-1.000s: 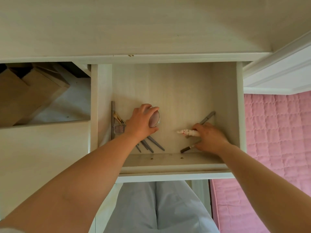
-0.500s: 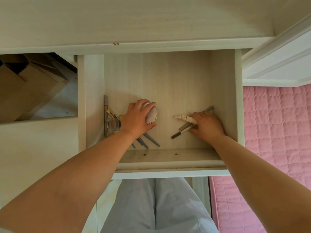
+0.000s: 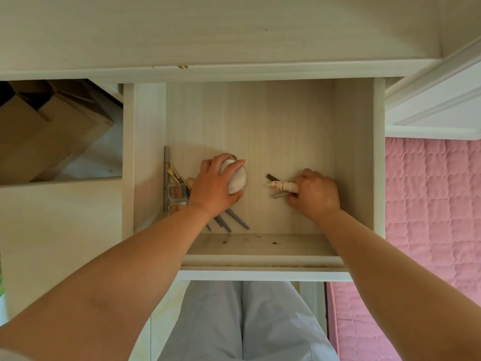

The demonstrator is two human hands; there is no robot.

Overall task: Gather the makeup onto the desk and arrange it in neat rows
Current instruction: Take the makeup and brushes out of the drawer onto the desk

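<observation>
The pale wooden desk (image 3: 234, 35) fills the top of the frame, its surface bare where it shows, and below its front edge the open drawer (image 3: 286, 126) takes up the centre. A pink quilted cover (image 3: 432, 204) lies at the right edge, and brown cardboard boxes (image 3: 52, 126) sit in the cavity at the upper left.

Both arms reach into the drawer from the bottom of the frame. The left hand (image 3: 216, 186) grips a round compact (image 3: 238, 178), fingers curled over its top. The right hand (image 3: 316, 194) is closed round a small bundle: a white decorated tube (image 3: 283, 185), a dark pencil (image 3: 272, 176) and a grey stick (image 3: 279, 195) poking out towards the centre.

Against the drawer's left wall sit a clear eyeshadow case (image 3: 177, 195) and pale-handled brushes (image 3: 175, 173), with grey brush handles (image 3: 235, 221) fanned out below the left wrist.

I'd say this is the gathering step, with nothing yet on the desk. To do it well, the right hand should tighten so the loose pencils don't slip, then both hands should lift straight up before moving towards the top of the frame. The drawer's back half is roomy, but the desk's edge overhangs it, so the hands need to come up clear of that lip.
</observation>
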